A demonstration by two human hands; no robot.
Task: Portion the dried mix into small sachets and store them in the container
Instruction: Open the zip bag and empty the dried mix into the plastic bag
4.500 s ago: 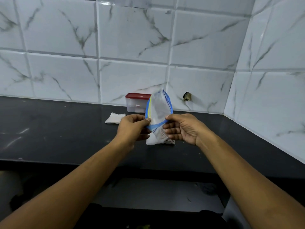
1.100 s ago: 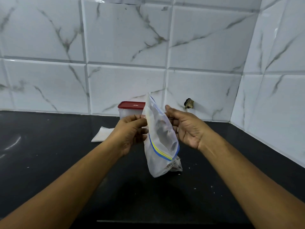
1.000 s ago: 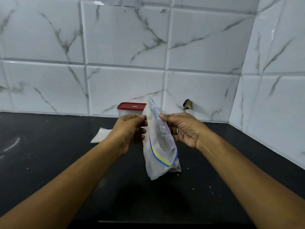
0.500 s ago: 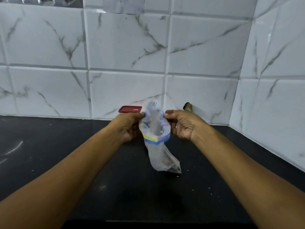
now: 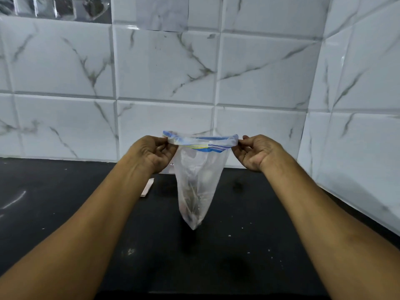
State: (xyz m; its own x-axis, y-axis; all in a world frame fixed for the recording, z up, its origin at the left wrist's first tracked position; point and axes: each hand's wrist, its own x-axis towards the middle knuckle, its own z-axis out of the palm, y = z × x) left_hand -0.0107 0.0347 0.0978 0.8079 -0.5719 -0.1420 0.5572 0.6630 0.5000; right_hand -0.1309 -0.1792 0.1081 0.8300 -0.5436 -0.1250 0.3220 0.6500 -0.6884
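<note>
Pulling apart is the change: 0.5 s ago both hands sat close together around the crumpled mouth of the zip bag [image 5: 198, 182], and 1 s ago its blue and yellow zip strip hung low. Now the strip is at the top, level and taut between the 2 hands. The bag hangs below it as a narrow cone, its tip seemingly just clear of the dark surface [image 5: 238, 252]. Dark dried mix shows through the plastic in the lower part. The red lid seen earlier is now hidden. Only a pale sliver of the container [image 5: 172, 168] shows under the left hand, behind the bag and by the tiled wall. A flat white packet [image 5: 147, 187] lies on the surface just left of the bag.

For the task, I judge that the bag has been set upright so the mix settles and the mouth is on offer. No portioning shows yet. The strip's 2 lips look slightly parted, though I cannot be sure.

The left hand [image 5: 151, 154] pinches the strip's left end between thumb and fingertips, with the back of the hand toward the camera. The right hand [image 5: 255, 154] pinches the right end, its other fingers curled under. Each grip is narrow and holds the strip. Both forearms reach forward, with the hands well apart at the same height.
</note>
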